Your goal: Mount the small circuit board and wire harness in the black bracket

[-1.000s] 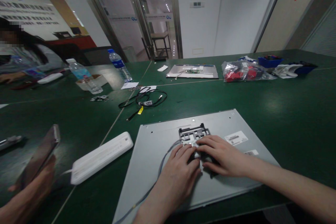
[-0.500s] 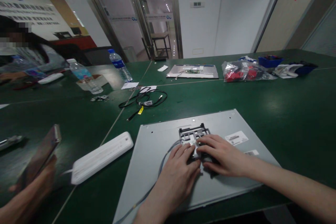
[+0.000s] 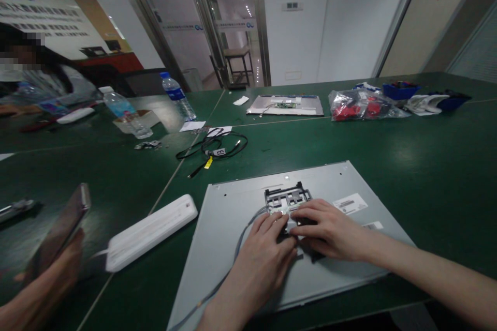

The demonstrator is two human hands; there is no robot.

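Note:
A flat grey metal panel [image 3: 229, 232], looking like the back of a screen, lies on the table before me. Near its middle sits a black slotted bracket [image 3: 287, 197], partly covered by my fingers. My left hand [image 3: 264, 258] is bent over the bracket's lower left part, fingers curled down and close together. From the right, my right hand [image 3: 330, 230] reaches onto the same bracket, its fingers bent and fingertips almost touching the left ones. What lies under the fingertips is mostly hidden. A grey cable [image 3: 237, 243] runs from the bracket down past my left wrist.
A white power strip [image 3: 151, 232] lies left of the panel. Beyond it are a coiled black cable [image 3: 217, 152], water bottles [image 3: 176, 95], another panel [image 3: 285, 106] and plastic bags [image 3: 365, 106]. Another person's hand [image 3: 58, 269] holds a phone [image 3: 58, 232] at left.
My right fingers have shifted slightly on the bracket, and the shiny piece seen between my hands is now more covered. My left hand stays nearly in place.

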